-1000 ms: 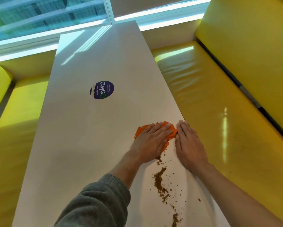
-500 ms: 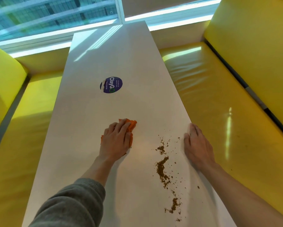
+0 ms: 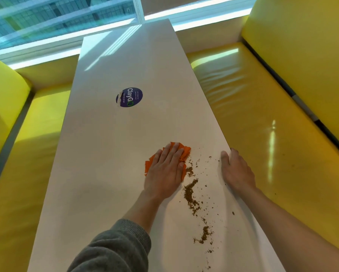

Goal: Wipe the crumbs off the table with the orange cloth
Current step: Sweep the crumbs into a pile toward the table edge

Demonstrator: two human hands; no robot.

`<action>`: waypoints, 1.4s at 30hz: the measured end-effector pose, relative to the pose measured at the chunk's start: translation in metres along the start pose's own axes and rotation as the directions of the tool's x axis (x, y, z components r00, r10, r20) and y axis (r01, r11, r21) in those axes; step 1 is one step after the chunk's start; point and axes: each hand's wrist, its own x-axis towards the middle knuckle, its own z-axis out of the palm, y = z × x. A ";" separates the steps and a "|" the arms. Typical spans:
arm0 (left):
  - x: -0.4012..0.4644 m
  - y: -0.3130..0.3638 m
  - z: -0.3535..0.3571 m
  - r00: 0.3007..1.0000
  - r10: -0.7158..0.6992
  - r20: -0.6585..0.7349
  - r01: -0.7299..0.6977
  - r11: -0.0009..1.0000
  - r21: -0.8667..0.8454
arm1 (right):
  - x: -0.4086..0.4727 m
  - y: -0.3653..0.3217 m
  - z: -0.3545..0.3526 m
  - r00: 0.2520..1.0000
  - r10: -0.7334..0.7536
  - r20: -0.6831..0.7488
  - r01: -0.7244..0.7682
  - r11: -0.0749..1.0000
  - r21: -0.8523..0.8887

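crumbs mid-sweep, edge catch waiting

risk first: brown crumbs (image 3: 192, 195) strung in a long trail down the tabletop (image 3: 109, 146), from just beside the cloth back toward the near end — likely too long for one pass, so the near clumps could get missed. loose specks already scattered toward the right edge; a fast or light push could flick them past the catching hand onto the yellow bench seat (image 3: 262, 118). orange cloth (image 3: 181, 153) bunched & small, mostly covered, so crumbs could slip round its near side.

left hand (image 3: 164, 171) flat on the cloth, palm down, fingers straight and together, pressing it to the tabletop; cloth's right edge touching the top of the trail. grey sleeve (image 3: 113, 250) pushed up the forearm. right hand (image 3: 236, 169) at the tabletop's right edge w/ thumb on top and fingers dropping over the side — holding nothing, looks set as a stop/catch. purple round sticker (image 3: 129, 97) farther up, well apart from the work.
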 end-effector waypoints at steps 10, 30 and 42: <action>-0.028 0.035 0.009 0.983 0.171 0.063 -0.168 0.984 -0.054 | -0.003 0.002 -0.009 0.980 0.171 0.100 -0.180 0.979 0.093; 0.056 -0.031 -0.006 0.980 -0.188 -0.070 0.183 0.980 -0.080 | 0.011 -0.005 -0.008 0.987 0.157 0.030 -0.159 0.982 0.101; 0.136 -0.002 0.002 0.999 -0.032 -0.008 0.032 0.999 -0.022 | 0.010 -0.002 0.002 0.991 0.106 -0.076 -0.099 0.990 0.096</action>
